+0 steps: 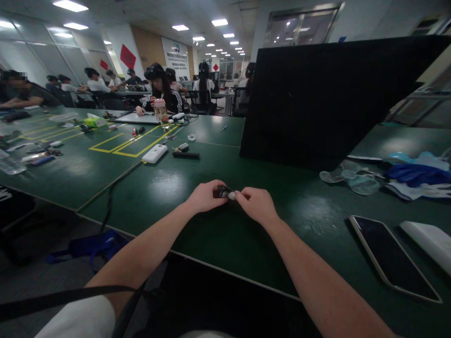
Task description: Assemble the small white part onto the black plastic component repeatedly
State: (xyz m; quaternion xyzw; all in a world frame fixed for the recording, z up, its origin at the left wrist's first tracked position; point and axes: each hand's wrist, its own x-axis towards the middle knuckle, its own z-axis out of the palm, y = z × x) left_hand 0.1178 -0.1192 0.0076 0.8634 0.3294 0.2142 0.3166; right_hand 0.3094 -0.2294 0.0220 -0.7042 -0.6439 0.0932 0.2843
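My left hand (207, 197) is closed around a small dark object (223, 191), whose kind I cannot make out. Thumb and fingertips of my right hand (256, 203) pinch a small pale, rounded piece (231, 195) right beside it. The two pieces meet or nearly meet between my hands; whether they are joined cannot be seen. Both hands are just over the green tabletop (211, 234), near its front edge.
A large black panel (317, 103) stands ahead on the right. Right of me lie a phone (391, 256), a white box-like object (430, 241) and clear plastic pieces (355, 177). A white power bank (155, 153) and a black bar (186, 155) lie ahead left. People sit beyond.
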